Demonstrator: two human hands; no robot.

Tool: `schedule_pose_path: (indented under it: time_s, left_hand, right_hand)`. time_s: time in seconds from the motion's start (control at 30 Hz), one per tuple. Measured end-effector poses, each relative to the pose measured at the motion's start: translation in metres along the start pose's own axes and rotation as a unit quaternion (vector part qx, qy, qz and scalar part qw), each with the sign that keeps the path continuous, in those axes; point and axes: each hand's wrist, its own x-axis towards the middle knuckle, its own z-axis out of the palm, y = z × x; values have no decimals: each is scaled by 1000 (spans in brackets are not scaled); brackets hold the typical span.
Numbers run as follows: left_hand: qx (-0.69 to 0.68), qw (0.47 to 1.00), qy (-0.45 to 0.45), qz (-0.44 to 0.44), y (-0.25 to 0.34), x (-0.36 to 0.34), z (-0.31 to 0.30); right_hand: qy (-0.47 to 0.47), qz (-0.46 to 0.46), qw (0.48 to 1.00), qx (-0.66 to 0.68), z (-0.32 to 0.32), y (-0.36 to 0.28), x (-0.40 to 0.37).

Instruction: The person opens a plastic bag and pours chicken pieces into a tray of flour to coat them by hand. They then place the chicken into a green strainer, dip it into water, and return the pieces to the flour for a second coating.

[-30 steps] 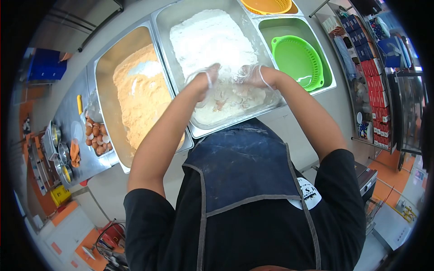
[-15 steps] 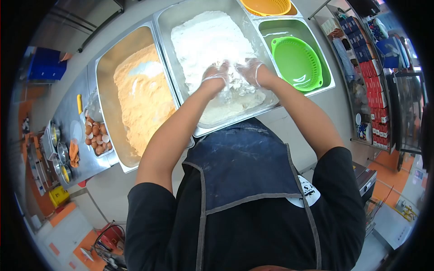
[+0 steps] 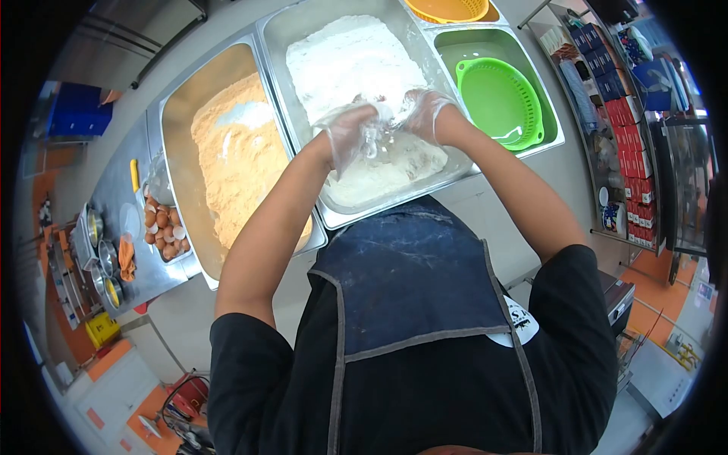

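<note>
A deep metal tray (image 3: 274,38) in the middle holds white flour (image 3: 349,64). Both hands wear clear plastic gloves and are over this tray, close together at the near edge of the flour heap. My left hand (image 3: 353,129) has its fingers turned inward, their tips blurred by white powder. Opposite it, my right hand (image 3: 426,114) is bent toward the same spot. Something pale and floury lies between them, too small to make out. Nearer my body, a flatter patch of flour (image 3: 394,171) covers the tray bottom.
Left of the tray stands another metal tray (image 3: 178,114) with orange-yellow powder (image 3: 243,159). Eggshells (image 3: 163,227) fill a container beyond it. At the right are a green basket (image 3: 497,102) in a metal tray and an orange basket (image 3: 447,7). Shelves (image 3: 576,98) stand farther right.
My left hand has shifted left and turned inward, with its loose glove cuff now showing. My right hand has moved slightly, its fingers bent closer to the left ones.
</note>
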Motion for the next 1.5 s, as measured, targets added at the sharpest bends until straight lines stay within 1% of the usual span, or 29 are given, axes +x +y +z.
schedule_pose_path:
  time_s: [0.03,0.07,0.1,0.13,0.2,0.23,0.3,0.33,0.4,0.43,0.5,0.53,0.6,0.67,0.7,0.73,0.83,0.9,1.07,1.13,1.17,1.23,1.27,1.33,1.37,1.4,1.43,1.47,1.5]
  left_hand:
    - [-157,986,-42,-26,-2,1,-1]
    - [-156,986,-42,-27,-8,8,0]
    - [-85,990,87,-75,-19,22,4]
    - [-12,969,213,-121,-27,30,10]
    - [-21,977,165,-131,-42,29,21]
    - [-30,983,117,-139,-47,29,24]
    - [-40,986,83,-142,-94,71,8]
    - [-50,986,49,-150,-111,84,5]
    - [-131,973,103,-157,-83,66,29]
    - [-101,972,164,-134,-80,64,32]
    - [-73,965,225,-117,-74,59,34]
    - [-8,970,219,-108,-66,52,30]
    - [60,970,211,-101,-41,37,29]
    - [296,921,237,-82,-13,17,35]
    - [328,916,227,-33,-8,15,32]
    - [330,916,226,-34,-6,11,29]
    - [233,958,137,101,-5,2,16]
    - [236,959,106,115,-1,-7,10]
    - [232,961,75,130,9,-22,5]
    - [24,999,-48,-6,3,-13,-10]
    - [25,999,-47,-7,1,-11,-10]
    - [-108,993,29,-49,6,-10,1]
    - [-105,993,28,-50,-2,1,0]
    - [-5,975,177,-131,-30,33,-9]
    - [0,976,178,-129,-34,33,-9]
    - [28,979,161,-119,-38,28,-7]
    - [53,982,142,-115,-49,25,-8]
    - [51,982,141,-119,-69,29,-12]
    - [35,984,107,-136,-74,30,-8]
  right_hand:
    - [0,0,1000,1,-10,-8,-4]
    - [-14,28,990,139,-21,-14,-10]
    - [-28,57,959,275,-27,-19,-14]
    - [-28,57,959,277,-16,-13,-7]
    - [-156,121,942,270,30,7,20]
    - [-154,119,943,268,55,7,27]
    - [-54,221,853,469,104,2,39]
    - [-54,222,853,469,119,5,46]
    - [-141,183,758,610,132,18,65]
    - [-138,183,760,609,113,12,56]
    - [67,177,875,445,51,-18,18]
    - [62,178,875,447,35,-21,11]
    - [99,99,968,207,10,-22,0]
    - [80,102,962,239,-12,-26,-12]
    - [61,101,956,268,-21,-28,-18]
    - [61,103,955,270,-29,-30,-25]
    - [52,78,960,265,-48,-31,-42]
    - [65,7,968,241,-56,-29,-51]
    - [-9,13,949,316,-79,-20,-55]
    - [-43,-1,940,338,-77,-11,-38]
    - [-23,45,956,290,-72,-12,-26]
    - [-35,69,976,204,-45,1,14]
    - [-67,48,983,167,-16,14,44]
    - [-69,-18,993,96,43,25,82]
    - [123,51,991,8,78,4,75]
    - [308,118,941,-80,101,-18,63]
    - [306,118,941,-78,97,-25,61]
    - [130,34,984,-119,93,-28,57]
    - [-49,-52,985,-159,93,-25,56]
